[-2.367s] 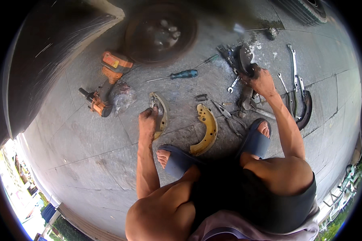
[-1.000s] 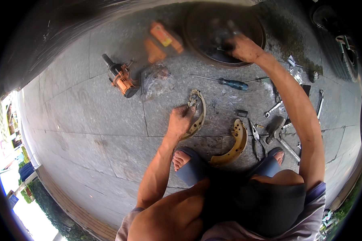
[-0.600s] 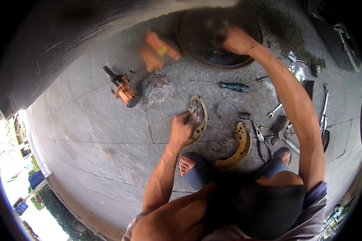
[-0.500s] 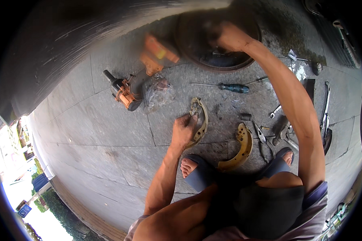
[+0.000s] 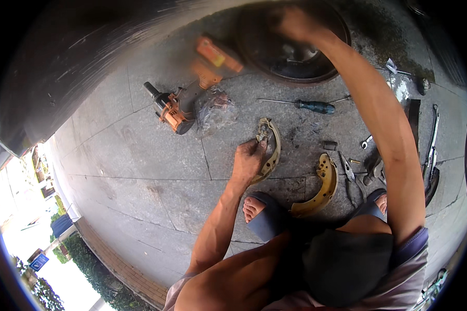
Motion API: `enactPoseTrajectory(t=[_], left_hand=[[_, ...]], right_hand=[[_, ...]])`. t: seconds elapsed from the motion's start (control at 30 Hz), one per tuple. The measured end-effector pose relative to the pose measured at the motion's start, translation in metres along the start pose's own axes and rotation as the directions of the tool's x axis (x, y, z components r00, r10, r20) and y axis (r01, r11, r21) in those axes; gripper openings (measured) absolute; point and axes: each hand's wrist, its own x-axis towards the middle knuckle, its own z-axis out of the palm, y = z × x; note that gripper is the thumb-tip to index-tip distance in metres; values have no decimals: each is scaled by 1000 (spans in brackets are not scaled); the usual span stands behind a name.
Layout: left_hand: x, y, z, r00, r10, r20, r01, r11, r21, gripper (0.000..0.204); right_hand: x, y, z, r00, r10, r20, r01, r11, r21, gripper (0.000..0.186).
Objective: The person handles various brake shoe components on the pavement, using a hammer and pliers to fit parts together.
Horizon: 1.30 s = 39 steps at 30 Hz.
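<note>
My left hand (image 5: 250, 159) is closed on a curved, yellowish brake shoe (image 5: 276, 150), its thumb pressed near the upper end. The shoe is held just over the paving, left of centre. My right hand (image 5: 297, 25) reaches far forward over a dark, round brake backing plate (image 5: 306, 81). Motion and shadow smear its fingers, so whatever they touch there cannot be made out. A second yellow brake shoe (image 5: 328, 180) lies on the ground between my feet. Between the backing plate and the shoes rests a screwdriver (image 5: 315, 107) with a teal and black handle.
An orange and black power tool (image 5: 172, 112), a clear plastic bag (image 5: 218, 111) and a blurred orange object (image 5: 218, 56) lie to the left. Pliers (image 5: 351, 179), a dark socket (image 5: 329, 145) and a long wrench (image 5: 432, 137) are on the right. A dark, scratched panel (image 5: 78, 57) overhangs the upper left.
The view has shifted, moving the ground items slightly right and up in the picture. My right hand has moved farther forward over the backing plate. My left hand keeps its grip on the brake shoe.
</note>
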Motion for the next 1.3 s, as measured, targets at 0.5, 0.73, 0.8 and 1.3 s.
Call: enactPoseTrajectory(t=[0.5, 0.73, 0.8, 1.3], left_hand=[[0, 0, 2, 999, 39, -16, -39, 999, 19, 32], [2, 6, 14, 999, 44, 7, -44, 998, 46, 33], [0, 1, 3, 997, 65, -41, -63, 997, 42, 36], [-18, 20, -8, 961, 243, -131, -136, 830, 541, 29]], right_hand=[[4, -8, 16, 974, 226, -22, -215, 950, 225, 50], [-5, 40, 46, 998, 13, 56, -8, 997, -82, 49], [11, 4, 39, 938, -90, 335, 209, 917, -339, 31], [-116, -114, -211, 703, 509, 496, -708, 567, 421, 31]])
